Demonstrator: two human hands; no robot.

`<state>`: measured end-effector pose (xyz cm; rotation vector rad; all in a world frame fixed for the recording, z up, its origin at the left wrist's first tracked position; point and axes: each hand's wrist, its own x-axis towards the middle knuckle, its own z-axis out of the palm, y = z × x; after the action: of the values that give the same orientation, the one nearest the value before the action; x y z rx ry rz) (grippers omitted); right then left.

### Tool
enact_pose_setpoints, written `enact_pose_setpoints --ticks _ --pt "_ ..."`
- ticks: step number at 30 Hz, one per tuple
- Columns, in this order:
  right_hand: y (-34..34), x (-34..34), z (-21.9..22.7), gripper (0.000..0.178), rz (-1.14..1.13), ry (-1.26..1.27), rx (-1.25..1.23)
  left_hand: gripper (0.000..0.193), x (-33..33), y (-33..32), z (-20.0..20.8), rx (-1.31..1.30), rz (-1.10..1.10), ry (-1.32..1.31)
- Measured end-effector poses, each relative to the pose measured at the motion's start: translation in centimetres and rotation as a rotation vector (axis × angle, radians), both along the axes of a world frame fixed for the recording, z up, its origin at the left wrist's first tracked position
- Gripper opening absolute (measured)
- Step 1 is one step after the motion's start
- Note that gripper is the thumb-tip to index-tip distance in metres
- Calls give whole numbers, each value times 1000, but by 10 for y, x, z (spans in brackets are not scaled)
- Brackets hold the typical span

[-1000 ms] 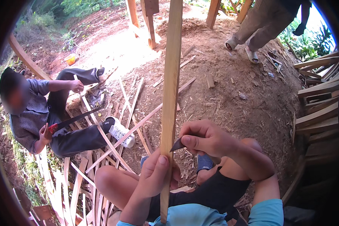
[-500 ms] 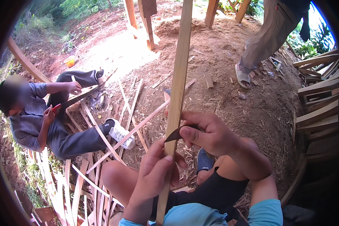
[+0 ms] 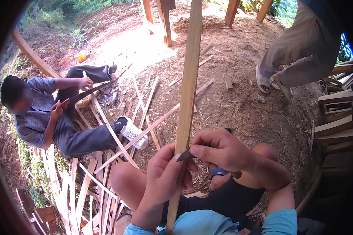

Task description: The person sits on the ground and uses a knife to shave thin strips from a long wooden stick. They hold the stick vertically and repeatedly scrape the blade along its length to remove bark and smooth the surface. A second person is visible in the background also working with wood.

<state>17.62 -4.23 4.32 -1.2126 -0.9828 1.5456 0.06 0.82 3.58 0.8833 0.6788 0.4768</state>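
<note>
Item: one pale wooden slat [image 3: 189, 78]; held, middle of frame. Long axis near upright, top leaning slightly right; runs from the lower middle out past the top edge.

Item: left hand [image 3: 161, 172]; lower middle. Wrapped around the slat, thumb across its front, fingertips showing past its right edge.

Item: right hand [image 3: 223, 150]; right of the slat. Closed in a pinch on a small dark-bladed knife [image 3: 186, 155], butt of the grip showing below the palm.

Relation: slat lies directly left of the right hand; blade points left and slightly down, crosswise to the slat's long axis, its tip beside the left thumb. Contact of cutting edge with wood: cannot tell. Left hand is the nearer, being on the slat; right hand stands just beside its right edge.

Room: slat's length above the hands stands apart from both. Right of it, dirt ground [image 3: 247, 109] strewn with chips. Left of it, crossing thin wood strips [image 3: 157, 124], one passing behind the slat.

Surroundings: seated co-worker [image 3: 39, 100], left, with red-handled machete [image 3: 91, 92]; standing person [image 3: 302, 53], upper right; stacked timber [image 3: 335, 126], right edge.
</note>
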Motion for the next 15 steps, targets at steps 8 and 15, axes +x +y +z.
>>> enact_pose_setpoints --ticks 8,15 --pt "3 -1 -12 21 32 103 -75 46 -3 3 -5 39 36 -97" --pt "2 -1 -16 22 23 70 -44 49 -2 -1 -5 72 72 -20"
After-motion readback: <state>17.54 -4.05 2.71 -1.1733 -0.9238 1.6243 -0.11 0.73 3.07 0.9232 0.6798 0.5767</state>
